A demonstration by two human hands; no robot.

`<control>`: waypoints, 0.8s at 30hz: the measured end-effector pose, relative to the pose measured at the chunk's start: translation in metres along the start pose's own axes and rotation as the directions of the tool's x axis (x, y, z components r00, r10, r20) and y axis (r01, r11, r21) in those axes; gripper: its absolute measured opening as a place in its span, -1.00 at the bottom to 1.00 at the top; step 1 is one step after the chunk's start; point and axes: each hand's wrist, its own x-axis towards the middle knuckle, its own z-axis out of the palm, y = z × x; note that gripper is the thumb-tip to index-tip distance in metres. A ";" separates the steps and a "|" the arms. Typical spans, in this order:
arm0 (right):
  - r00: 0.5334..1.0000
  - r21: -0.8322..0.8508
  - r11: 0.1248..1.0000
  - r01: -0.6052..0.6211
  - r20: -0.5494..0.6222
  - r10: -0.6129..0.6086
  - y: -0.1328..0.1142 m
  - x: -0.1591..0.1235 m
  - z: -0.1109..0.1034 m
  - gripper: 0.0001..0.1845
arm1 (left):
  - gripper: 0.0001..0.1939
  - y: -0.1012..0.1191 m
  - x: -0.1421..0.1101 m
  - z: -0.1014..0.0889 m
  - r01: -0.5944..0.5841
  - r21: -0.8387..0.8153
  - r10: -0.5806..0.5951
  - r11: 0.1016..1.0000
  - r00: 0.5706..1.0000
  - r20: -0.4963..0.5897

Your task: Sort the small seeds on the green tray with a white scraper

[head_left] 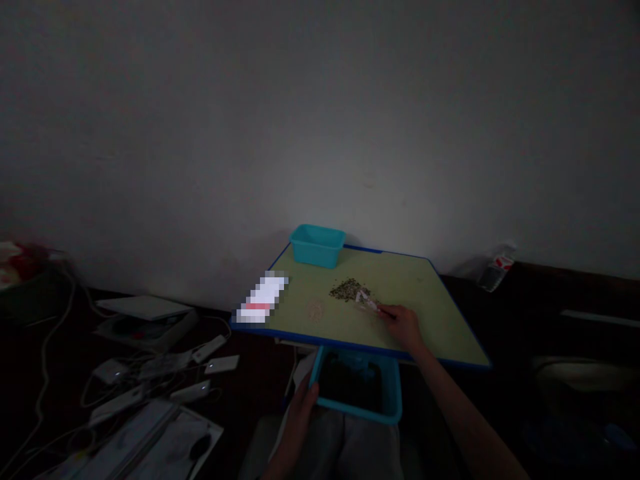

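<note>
My right hand (pixel 403 325) is closed on a clear, whitish piece that looks like plastic (pixel 367 301), its exact kind too dim to make out. That piece touches the right side of a spread pile of small dark and pale seeds (pixel 346 290) on the pale green tabletop (pixel 410 277). To the left of the pile lies a smaller pale heap (pixel 315 309) of fine bits. On my lap, below the table's front edge, sits a turquoise basin (pixel 395 400) with dark contents. My left hand (pixel 301 407) grips its left rim, thumb at the edge.
A second turquoise basin (pixel 319 256) stands at the table's back left. Near the left edge lies a bright, blurred-out phone-like slab (pixel 263 299). Cables and white power adapters (pixel 223 364) clutter the dark surface at left. A plastic packet (pixel 497 268) lies at right by the wall.
</note>
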 end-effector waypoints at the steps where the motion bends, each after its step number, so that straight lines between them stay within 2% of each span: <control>1: 1.000 -0.006 1.000 0.010 0.006 -0.010 -0.004 0.002 0.002 -0.74 | -0.23 -0.002 0.000 0.000 -0.003 0.002 0.003 1.000 1.000 0.011; 6: 0.999 0.035 0.998 0.046 0.016 -0.047 -0.017 0.006 0.012 -0.73 | -0.32 -0.004 -0.003 -0.001 -0.021 0.020 0.021 1.000 1.000 -0.002; 13: 0.999 0.048 0.999 -0.021 -0.047 0.023 -0.007 0.001 0.008 -0.75 | -0.33 -0.009 -0.001 0.000 -0.031 0.080 0.034 0.996 0.999 -0.035; 19: 1.000 0.033 0.999 -0.018 -0.019 0.019 -0.011 0.008 0.011 -0.75 | -0.34 -0.005 -0.002 0.001 -0.010 0.052 0.012 0.999 0.999 -0.037; 24: 1.000 0.066 0.998 -0.001 0.006 0.001 -0.023 0.013 0.016 -0.75 | -0.32 -0.015 0.006 -0.002 -0.077 0.035 0.077 0.996 0.997 -0.004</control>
